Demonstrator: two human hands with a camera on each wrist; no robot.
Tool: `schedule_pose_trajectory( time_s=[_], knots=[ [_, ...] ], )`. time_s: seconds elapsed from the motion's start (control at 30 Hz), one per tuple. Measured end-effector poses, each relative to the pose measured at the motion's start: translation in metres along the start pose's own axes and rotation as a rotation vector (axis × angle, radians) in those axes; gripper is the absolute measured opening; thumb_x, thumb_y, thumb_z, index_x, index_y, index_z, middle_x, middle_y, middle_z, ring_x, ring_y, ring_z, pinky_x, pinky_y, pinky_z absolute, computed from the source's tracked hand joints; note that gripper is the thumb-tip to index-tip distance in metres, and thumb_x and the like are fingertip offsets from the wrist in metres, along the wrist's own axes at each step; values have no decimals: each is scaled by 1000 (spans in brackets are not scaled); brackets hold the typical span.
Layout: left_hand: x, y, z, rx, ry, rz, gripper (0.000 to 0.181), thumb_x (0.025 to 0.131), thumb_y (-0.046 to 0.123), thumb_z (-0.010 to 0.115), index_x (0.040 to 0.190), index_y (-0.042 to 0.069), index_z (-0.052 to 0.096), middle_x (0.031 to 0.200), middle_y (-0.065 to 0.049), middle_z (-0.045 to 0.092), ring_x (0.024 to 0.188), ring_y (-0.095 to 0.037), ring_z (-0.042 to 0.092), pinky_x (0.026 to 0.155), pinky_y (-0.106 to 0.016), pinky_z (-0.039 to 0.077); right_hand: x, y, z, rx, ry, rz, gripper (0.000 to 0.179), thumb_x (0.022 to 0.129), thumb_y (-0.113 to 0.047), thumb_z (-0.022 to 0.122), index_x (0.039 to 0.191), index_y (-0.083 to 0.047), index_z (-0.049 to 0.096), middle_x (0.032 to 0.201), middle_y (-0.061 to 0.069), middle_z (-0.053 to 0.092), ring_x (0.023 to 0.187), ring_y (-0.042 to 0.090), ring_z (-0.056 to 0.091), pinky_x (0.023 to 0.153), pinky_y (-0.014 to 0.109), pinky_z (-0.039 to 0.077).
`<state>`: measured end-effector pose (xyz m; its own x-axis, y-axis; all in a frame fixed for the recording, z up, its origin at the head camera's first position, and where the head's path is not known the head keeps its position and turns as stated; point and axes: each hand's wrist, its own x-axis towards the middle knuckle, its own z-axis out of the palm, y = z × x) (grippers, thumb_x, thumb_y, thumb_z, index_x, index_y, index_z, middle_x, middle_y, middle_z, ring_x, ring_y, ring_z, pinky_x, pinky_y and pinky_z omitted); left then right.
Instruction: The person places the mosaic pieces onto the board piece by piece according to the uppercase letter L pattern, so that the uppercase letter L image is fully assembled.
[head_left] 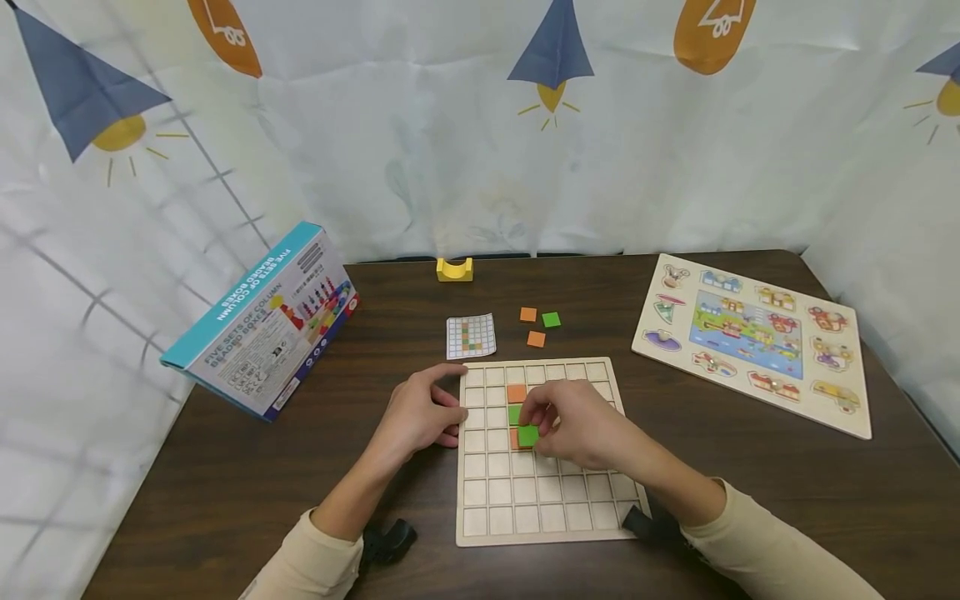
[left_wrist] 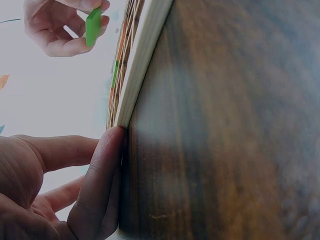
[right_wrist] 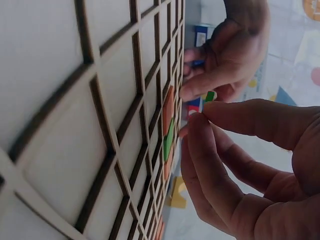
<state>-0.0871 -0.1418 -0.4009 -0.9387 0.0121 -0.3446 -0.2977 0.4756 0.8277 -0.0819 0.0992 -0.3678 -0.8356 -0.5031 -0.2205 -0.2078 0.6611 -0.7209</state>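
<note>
A wooden grid board [head_left: 512, 518] lies in front of me. My left hand [head_left: 415, 415] touches its left edge, with the fingertips right at the rim in the left wrist view. Over the board, my right hand [head_left: 581, 425] pinches a green square tile [head_left: 528, 436] between thumb and fingertips. The left wrist view shows this tile [left_wrist: 93, 26] held up off the grid. In one column of the grid sit an orange tile [head_left: 516, 393], a green tile [head_left: 513, 414] and another orange tile [head_left: 514, 440], partly covered by the held one.
Beyond the board lie a pattern card [head_left: 471, 337], two orange tiles [head_left: 528, 314] and a green tile [head_left: 551, 320]. A yellow curved block [head_left: 454, 270] stands at the back edge. The box [head_left: 262, 325] is at left, a picture puzzle board [head_left: 750, 342] at right.
</note>
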Motion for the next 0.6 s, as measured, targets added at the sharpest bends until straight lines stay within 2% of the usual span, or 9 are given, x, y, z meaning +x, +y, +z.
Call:
schedule_pose_trajectory(
  time_s=[0.27, 0.6],
  knots=[
    [0, 1, 0, 11, 3, 7, 61, 85, 0, 79, 142, 19, 63, 94, -14, 65, 56, -18, 70, 52, -36, 64, 0, 2, 6, -17, -35, -66, 27, 72, 7, 81, 89, -12, 73, 79, -2, 63, 73, 10, 58, 64, 23, 51],
    [-1, 1, 1, -3, 7, -4, 62, 85, -1, 78, 142, 19, 64, 95, -14, 66, 56, -19, 71, 52, -37, 64, -1, 2, 14, -16, -93, -70, 28, 71, 9, 81, 86, -12, 72, 77, -1, 64, 73, 12, 59, 65, 23, 53]
  ],
)
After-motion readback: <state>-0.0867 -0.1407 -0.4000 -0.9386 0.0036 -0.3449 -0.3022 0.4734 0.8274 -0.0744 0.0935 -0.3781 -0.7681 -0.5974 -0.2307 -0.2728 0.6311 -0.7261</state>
